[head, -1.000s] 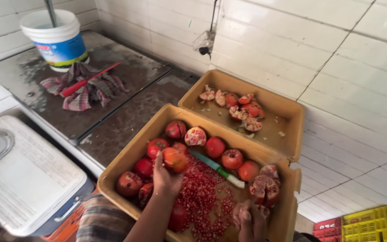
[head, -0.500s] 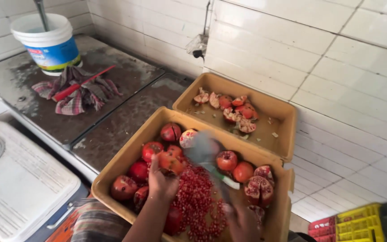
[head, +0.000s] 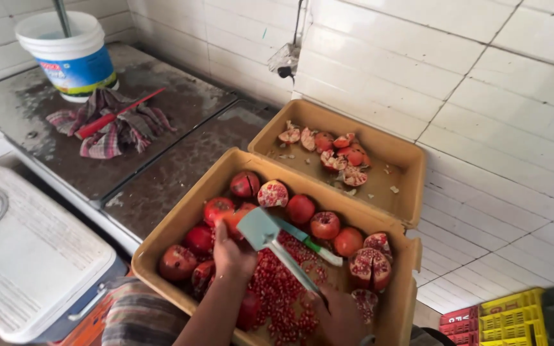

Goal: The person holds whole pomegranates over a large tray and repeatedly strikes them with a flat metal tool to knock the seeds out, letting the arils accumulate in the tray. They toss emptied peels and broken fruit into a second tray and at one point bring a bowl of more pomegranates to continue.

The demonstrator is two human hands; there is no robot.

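At the far left a white cooler lid [head: 30,256] lies low, and behind it on the wet bench [head: 161,173] stand a white and blue bucket [head: 75,54] and a striped rag [head: 113,122] with a red-handled tool across it.

In the near tan tray [head: 174,234], the left hand [head: 232,253] is curled shut around a pomegranate [head: 235,218] at the edge of the whole fruit, much as it was a second ago. What has changed is beside it: a pale green spatula [head: 261,230] now hangs over the heap of loose seeds [head: 283,288], where a second ago only a green-handled knife [head: 309,243] lay on the fruit. It came up as a blur half a second back.

The right hand [head: 338,314] sits low at the tray's front, seemingly closed on the spatula's handle, though the grip is partly hidden. So the tool looks ready to strike the held fruit.

Further right, cut halves [head: 370,266] rest in the corner, and emptied husks [head: 338,150] lie in the far tray [head: 405,186].
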